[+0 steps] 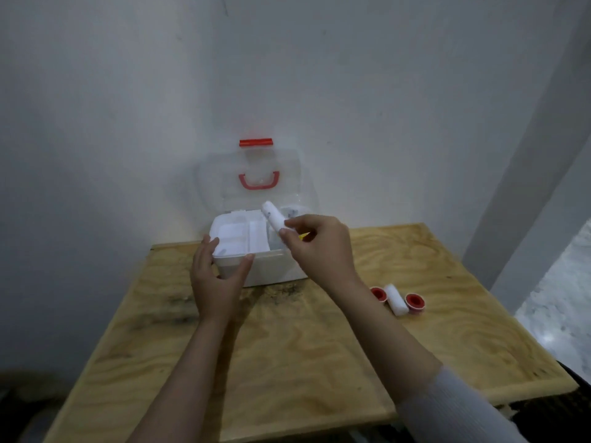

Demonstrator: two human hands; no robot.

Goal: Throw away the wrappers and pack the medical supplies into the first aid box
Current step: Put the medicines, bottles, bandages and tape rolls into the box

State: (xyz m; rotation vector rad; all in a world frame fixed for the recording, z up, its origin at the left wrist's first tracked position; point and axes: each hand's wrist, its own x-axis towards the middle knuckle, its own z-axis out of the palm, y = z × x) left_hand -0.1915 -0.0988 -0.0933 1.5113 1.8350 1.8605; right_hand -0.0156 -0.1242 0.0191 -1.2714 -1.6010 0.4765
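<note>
Right hand [319, 247] is seen raised over the first aid box [256, 251], a white bandage roll [273, 219] pinched at its near end between thumb and fingertips; the roll is tilted, its far end pointing toward 11 o'clock above the open compartments; a small yellow item is glimpsed under the palm, its nature not determinable. Left hand [217, 276] is spread wide and cupped against the box's near-left corner, thumb laid on the front rim, fingers on the left wall; nothing is held in it. The box is placed at 12 o'clock on the wooden table [287, 362], close to the far edge and the wall [128, 107]; its clear lid [256, 180], with red handle and red clasp, is stood upright against the wall; a white divided tray [240, 239] is seated in the left part. At 2 o'clock, well apart from the box, a second bandage roll [396, 299] is laid between two red tape spools [379, 294] [414, 302], just beside each; bare tabletop is noted from 4 through 8 o'clock to the near edge.
</note>
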